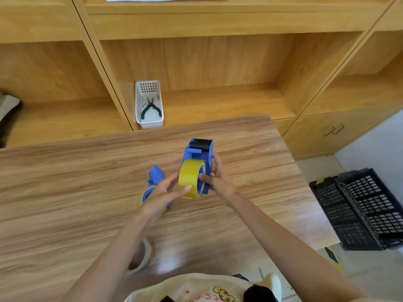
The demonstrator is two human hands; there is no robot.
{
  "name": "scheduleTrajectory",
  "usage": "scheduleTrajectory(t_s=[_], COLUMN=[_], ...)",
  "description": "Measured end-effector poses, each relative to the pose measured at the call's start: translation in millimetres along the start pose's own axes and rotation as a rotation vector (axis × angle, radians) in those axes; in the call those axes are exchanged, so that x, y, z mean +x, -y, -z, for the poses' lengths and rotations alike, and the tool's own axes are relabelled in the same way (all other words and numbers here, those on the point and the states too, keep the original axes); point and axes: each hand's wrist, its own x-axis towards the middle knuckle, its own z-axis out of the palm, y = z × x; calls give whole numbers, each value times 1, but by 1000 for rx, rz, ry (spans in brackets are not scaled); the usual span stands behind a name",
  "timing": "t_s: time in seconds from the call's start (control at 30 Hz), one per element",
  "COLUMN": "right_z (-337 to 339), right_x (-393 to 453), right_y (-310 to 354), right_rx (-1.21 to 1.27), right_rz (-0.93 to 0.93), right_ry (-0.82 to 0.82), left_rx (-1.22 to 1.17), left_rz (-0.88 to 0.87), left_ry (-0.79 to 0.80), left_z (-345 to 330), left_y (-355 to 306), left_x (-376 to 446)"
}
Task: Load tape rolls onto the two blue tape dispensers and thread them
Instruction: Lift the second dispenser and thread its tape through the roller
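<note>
A blue tape dispenser (pixel 199 152) is held above the middle of the wooden table (pixel 65 192), its toothed end pointing away from me. A yellow tape roll (pixel 190 178) sits at its near end, around the hub. My right hand (pixel 218 179) grips the dispenser's right side, thumb against the roll's edge. My left hand (pixel 162 194) has its fingertips on the roll's outer face. Behind my left hand lies the second blue dispenser (pixel 156 175) with a yellow roll (pixel 145 194) on it, partly hidden. A clear tape roll (pixel 144 256) lies near the table's front edge under my left forearm.
A white basket (pixel 149 120) with green-handled pliers (pixel 151 109) stands in the wooden shelf unit behind the table. Black plastic crates (pixel 366 210) lie on the floor at right. A cabinet with a metal handle (pixel 333 129) is at the far right.
</note>
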Motion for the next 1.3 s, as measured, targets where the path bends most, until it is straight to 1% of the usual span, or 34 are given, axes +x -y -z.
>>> scheduleTrajectory(t_s=[0.13, 0.23, 0.3, 0.43, 0.5, 0.6, 0.67, 0.77, 0.83, 0.9, 1.0, 1.07, 1.13, 1.3], right_z=[-3, -3, -3, -3, -4, -4, -2, -2, -4, -8, -11, -12, -15, -19], right_x=[-10, -14, -16, -20, -21, -22, -21, -22, -19, -18, -18, -19, -19, -19], right_y=[5, 10, 13, 17, 18, 20, 22, 30, 33, 35, 40, 44, 46, 45], right_rx=[102, 131, 126, 104, 81, 86, 173, 312, 266, 183, 127, 112, 103, 113], right_rz=[-22, -21, -22, -3, 7, 2, -18, -96, -130, -91, 8, 74, 118, 100], right_ry=[67, 92, 101, 130, 139, 128, 119, 68, 21, -43, -110, -88, -52, -40], left_rx=[-167, -219, -205, -121, -121, -133, -125, -129, -149, -103, -53, -56, -23, -28], left_rz=[16, 46, 61, 84, 113, 158, 174, 180, 164, 117, 67, 82, 95, 128], left_ry=[-15, -27, -39, 9, 11, 12, 28, 48, 45, 36, -50, -117, -150, -149], left_z=[-11, -15, -14, -18, -19, -17, -15, -16, -19, -24, -31, -32, -30, -25], left_y=[-7, -11, -15, -22, -24, -26, -26, -25, -23, -24, -26, -30, -32, -32], left_x=[-2, -5, -7, -11, -11, -11, -10, -12, -13, -16, -18, -16, -14, -12])
